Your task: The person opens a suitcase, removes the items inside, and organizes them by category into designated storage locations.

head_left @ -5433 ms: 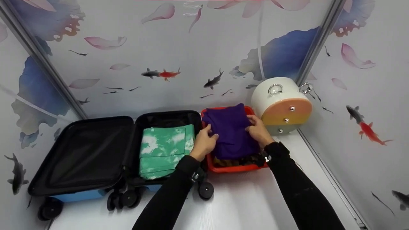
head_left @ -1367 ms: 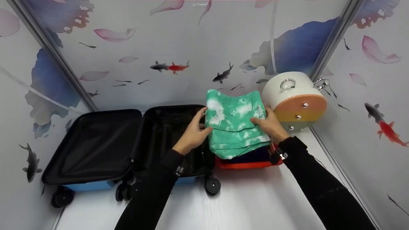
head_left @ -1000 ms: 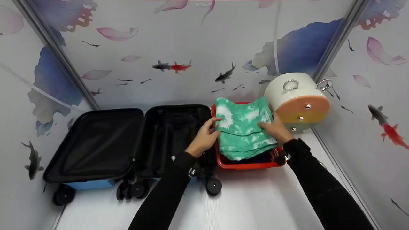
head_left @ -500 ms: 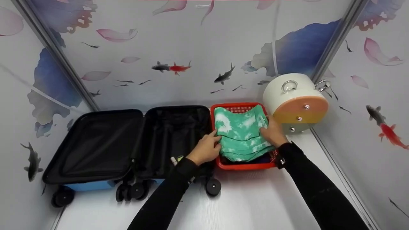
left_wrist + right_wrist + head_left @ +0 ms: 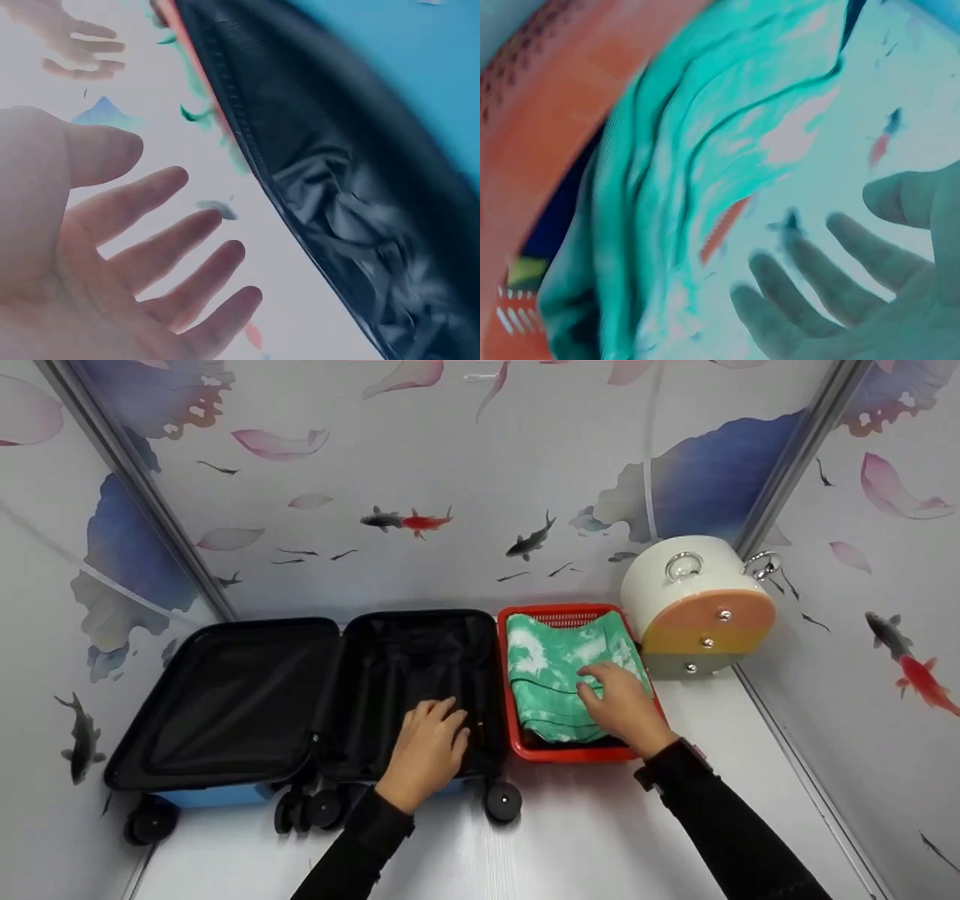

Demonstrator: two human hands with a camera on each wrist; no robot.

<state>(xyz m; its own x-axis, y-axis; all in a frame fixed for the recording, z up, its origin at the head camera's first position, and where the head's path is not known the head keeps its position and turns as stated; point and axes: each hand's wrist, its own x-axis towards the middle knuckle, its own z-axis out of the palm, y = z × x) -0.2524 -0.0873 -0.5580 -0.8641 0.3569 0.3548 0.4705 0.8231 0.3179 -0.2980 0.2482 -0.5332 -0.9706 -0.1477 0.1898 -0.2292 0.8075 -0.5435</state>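
Observation:
A folded green and white tie-dye garment (image 5: 559, 660) lies in the red plastic basket (image 5: 517, 746), over darker cloth that peeks out below it. My right hand (image 5: 622, 709) hovers over the garment's right part, fingers spread and holding nothing; in the right wrist view the garment's folded layers (image 5: 705, 127) show beside the fingers. My left hand (image 5: 426, 750) is raised over the front of the suitcase's right half (image 5: 420, 660), its fingers loosely extended and free of anything. The suitcase lies open with a black lining, and nothing shows inside it.
The suitcase's other half (image 5: 232, 697) lies flat at the left, with black wheels (image 5: 502, 802) toward the front. Right of the basket stands a round white case (image 5: 682, 577) with coloured drawers and ring handles. Patterned wall panels (image 5: 435, 450) close off the back and sides.
The green garment went from the suitcase onto the basket's purple cloth and has settled lower. Both hands have let go of it; the left has moved left over the suitcase, the right has lifted off.

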